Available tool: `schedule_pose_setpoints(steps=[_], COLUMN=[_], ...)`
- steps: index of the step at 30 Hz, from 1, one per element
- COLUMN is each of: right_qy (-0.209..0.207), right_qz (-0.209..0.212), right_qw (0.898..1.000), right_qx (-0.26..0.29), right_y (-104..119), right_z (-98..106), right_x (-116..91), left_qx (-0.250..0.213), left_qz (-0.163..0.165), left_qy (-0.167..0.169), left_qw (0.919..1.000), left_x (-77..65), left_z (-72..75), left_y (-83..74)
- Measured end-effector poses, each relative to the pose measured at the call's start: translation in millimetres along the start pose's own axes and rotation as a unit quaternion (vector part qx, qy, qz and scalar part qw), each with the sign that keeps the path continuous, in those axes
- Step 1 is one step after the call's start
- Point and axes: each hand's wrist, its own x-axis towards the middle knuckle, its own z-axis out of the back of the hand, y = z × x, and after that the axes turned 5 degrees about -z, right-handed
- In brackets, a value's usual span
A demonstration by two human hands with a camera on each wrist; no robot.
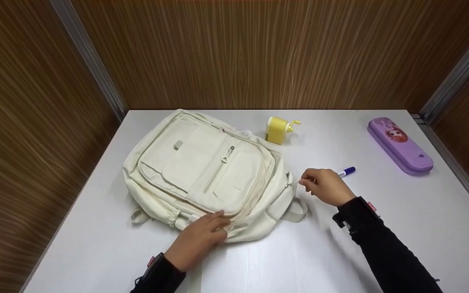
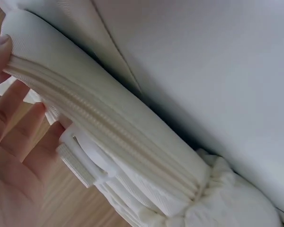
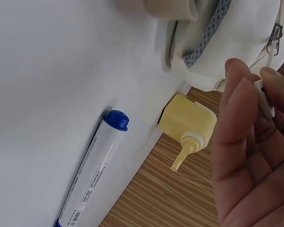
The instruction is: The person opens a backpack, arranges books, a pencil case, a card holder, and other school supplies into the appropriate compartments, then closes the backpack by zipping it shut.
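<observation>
A cream backpack (image 1: 202, 162) lies on its back on a white table, front pockets facing up. My left hand (image 1: 200, 240) holds the bag's near edge; in the left wrist view, the thumb (image 2: 0, 52) touches one side of a zippered seam (image 2: 104, 123) and the fingertips are at the other side, by a white buckle (image 2: 87, 158). At the bag's right end, my right hand (image 1: 326, 185) pinches a light zipper pull (image 3: 263, 99) between thumb and fingers. Its cord runs to the metal slider (image 3: 276, 34), drawn taut away from the bag.
Behind the bag stands a yellow pencil sharpener (image 1: 276, 130) with a crank. A blue-capped white marker (image 1: 346, 171) lies just beyond my right hand. Far right is a purple pencil case (image 1: 399, 144). Wood-patterned panels (image 1: 250, 53) enclose the table's back and sides.
</observation>
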Motion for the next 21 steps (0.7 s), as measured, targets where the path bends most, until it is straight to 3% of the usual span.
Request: schedule_pose_setpoints(steps=[10,14,18,21], right_qy=[-0.007,0.008,0.023,0.023], right_qz=[-0.019,-0.019,-0.011,-0.005], right_qw=[1.000,1.000,0.999,0.999], right_qx=[0.006,0.022,0.029,0.025], right_y=[-8,-9,-9,-10], right_z=[1,-2,-3,-5], right_x=[-2,-5,-11,-14], left_qx=[0.031,0.028,0.010,0.029], left_qz=[0.048,0.072,0.114,0.118], left_qy=[-0.024,0.007,0.044,0.052], left_qw=[0.9981,0.9970,0.9924,0.9912], left_x=[-31.9,-35.3,-19.8,9.6], left_z=[9.3,15.8,22.8,22.3], left_y=[13.5,17.1,12.7,2.2])
